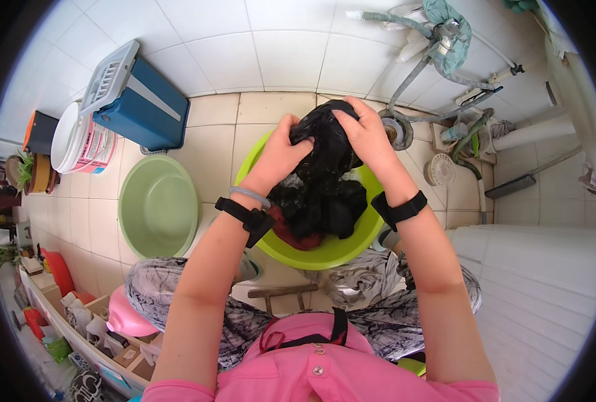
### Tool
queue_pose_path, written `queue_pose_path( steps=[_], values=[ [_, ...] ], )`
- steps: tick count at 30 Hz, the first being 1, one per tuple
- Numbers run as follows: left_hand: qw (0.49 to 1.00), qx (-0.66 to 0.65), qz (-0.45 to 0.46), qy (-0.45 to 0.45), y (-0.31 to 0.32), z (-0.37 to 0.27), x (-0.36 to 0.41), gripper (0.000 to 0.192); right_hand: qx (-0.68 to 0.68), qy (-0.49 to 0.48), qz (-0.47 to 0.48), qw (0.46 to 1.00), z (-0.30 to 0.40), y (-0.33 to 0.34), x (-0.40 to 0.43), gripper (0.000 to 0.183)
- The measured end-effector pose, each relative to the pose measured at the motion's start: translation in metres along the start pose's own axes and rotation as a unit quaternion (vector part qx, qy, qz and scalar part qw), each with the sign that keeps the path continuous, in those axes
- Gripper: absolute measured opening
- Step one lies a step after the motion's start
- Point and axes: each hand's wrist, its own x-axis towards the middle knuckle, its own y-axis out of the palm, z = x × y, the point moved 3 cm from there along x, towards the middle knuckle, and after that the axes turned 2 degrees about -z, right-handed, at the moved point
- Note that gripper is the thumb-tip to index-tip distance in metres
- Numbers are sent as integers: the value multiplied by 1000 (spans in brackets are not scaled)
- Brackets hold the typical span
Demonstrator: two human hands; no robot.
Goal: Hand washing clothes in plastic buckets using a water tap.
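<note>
Both hands hold up a wet black cloth garment [325, 145] over a bright green plastic basin [323, 259]. My left hand [285, 151] grips its left edge, the thumb pressed against the fabric. On the upper right edge, my right hand [361, 130] pinches the cloth between thumb and fingers. The lower part of the black cloth hangs down into the basin onto more dark fabric. A dark red cloth [298, 236] lies in the basin beside it, and some whitish suds show around the black cloth. Both wrists wear black straps.
An empty pale green basin [159, 206] stands on the tiled floor at left, near a blue bin [142, 105] and a white bucket [69, 143]. A floor drain [393, 131] and grey hoses [408, 80] are at right. Grey cloth [366, 279] lies below the bright basin, beside a wooden stool [283, 291].
</note>
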Motion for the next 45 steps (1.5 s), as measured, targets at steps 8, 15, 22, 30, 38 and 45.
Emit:
queue_pose_path(
  steps=[8,15,22,30,38,45],
  values=[
    [978,191,74,-42,12,133,-7,45,-357,47,144,922,-173,18,-48,33],
    [858,458,204,-112,49,198,-24,70,-466,139,284,826,-236,49,-97,74],
    [808,475,282,-205,60,234,-2,54,-483,165,324,797,-284,56,-94,63],
    [715,583,364,-130,71,287,7,40,-440,224,481,724,-318,73,-71,21],
    [856,474,164,-126,44,211,-14,42,-430,179,197,863,-262,71,-86,35],
    [945,312,97,-19,32,143,-32,35,-251,90,159,950,-182,27,-88,29]
  ],
)
